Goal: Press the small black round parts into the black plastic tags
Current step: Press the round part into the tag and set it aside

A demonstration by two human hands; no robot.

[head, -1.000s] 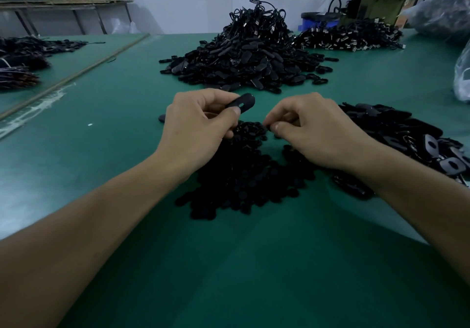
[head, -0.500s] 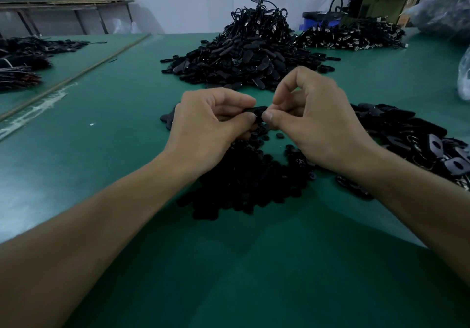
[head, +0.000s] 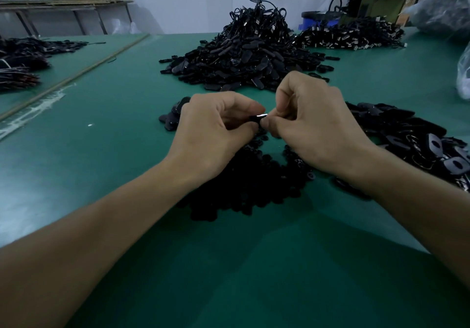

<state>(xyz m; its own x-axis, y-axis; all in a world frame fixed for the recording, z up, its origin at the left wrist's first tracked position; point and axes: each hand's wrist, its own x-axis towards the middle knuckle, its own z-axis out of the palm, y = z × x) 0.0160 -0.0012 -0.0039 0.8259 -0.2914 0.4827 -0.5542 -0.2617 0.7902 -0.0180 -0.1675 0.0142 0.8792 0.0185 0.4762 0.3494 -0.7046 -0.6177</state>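
As L hand [head: 213, 134] & R hand [head: 312, 124] pinch it | blk tag [head: 256, 118] btwn them

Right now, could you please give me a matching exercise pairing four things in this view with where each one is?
Things:
1. held tag
2. small round parts
3. tall heap of tags
4. blue tub

Places:
A. far back, right of centre
B. on the table, under the wrists
C. pinched between left hand and right hand
D. mid-table, beyond the hands

Pairs: 1-C, 2-B, 3-D, 4-A
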